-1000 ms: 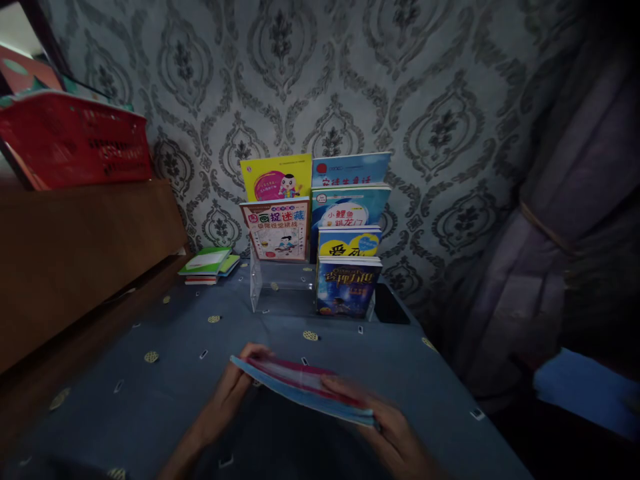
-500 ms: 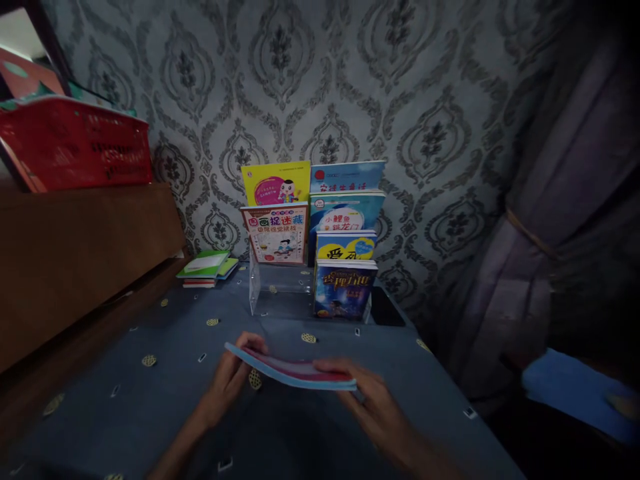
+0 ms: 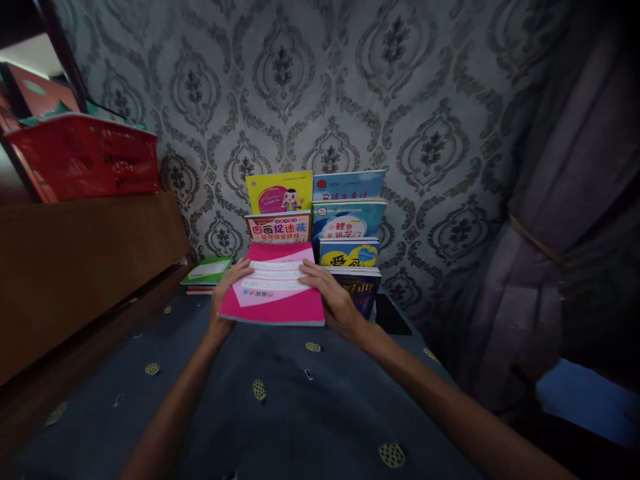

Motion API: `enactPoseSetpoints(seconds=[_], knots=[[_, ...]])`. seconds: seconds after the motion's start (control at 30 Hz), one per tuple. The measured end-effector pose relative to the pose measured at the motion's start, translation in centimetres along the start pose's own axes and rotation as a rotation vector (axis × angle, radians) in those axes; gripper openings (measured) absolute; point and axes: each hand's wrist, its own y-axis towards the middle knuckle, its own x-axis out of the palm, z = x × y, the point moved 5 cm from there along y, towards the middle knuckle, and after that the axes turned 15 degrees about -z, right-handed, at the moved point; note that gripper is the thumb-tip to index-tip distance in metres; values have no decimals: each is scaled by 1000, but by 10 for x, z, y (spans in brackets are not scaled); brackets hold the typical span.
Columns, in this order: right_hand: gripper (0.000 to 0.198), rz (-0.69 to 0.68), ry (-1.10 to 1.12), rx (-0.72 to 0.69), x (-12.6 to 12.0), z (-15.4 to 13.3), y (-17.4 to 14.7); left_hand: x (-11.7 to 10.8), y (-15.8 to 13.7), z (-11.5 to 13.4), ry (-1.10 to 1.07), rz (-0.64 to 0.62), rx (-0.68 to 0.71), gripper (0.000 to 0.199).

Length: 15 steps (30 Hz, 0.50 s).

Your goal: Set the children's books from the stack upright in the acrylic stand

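Note:
Between my two hands is a pink book (image 3: 280,308), tilted, its printed cover turned toward me. My left hand (image 3: 227,297) grips its left edge, and my right hand (image 3: 333,297) grips the right edge, fingers lying over the cover. Just behind the pink book stands a book with large coloured characters (image 3: 280,229), its lower part hidden. A yellow book (image 3: 280,193) rises behind that one. To the right, a dark blue book (image 3: 361,290) is partly covered by my right hand. The clear stand seen earlier is hidden now.
More books stand in tiers at right, including a teal book (image 3: 350,219) and a blue-and-yellow book (image 3: 349,253). Green-covered books (image 3: 207,270) lie stacked at left. A red basket (image 3: 85,157) sits on a brown wooden ledge (image 3: 90,267). A dark flat object (image 3: 393,315) lies at right.
Both hands have carried the pink book forward and up to the stand's left column. Its cover now faces me, where before mostly its edge showed.

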Motion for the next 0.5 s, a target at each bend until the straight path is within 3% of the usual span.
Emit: enactPoseSetpoints(seconds=[0.17,0.37,0.5], knots=[[32,50,52,36,-12,30,25,3,41,-18,-63,6,-19,36],[30,93,102,261,-28,58,54,1,90,-41,-109,1,-93,25],[33,122,117,313,-31,80,71,-1,117,-52,-82,-24,-64,23]])
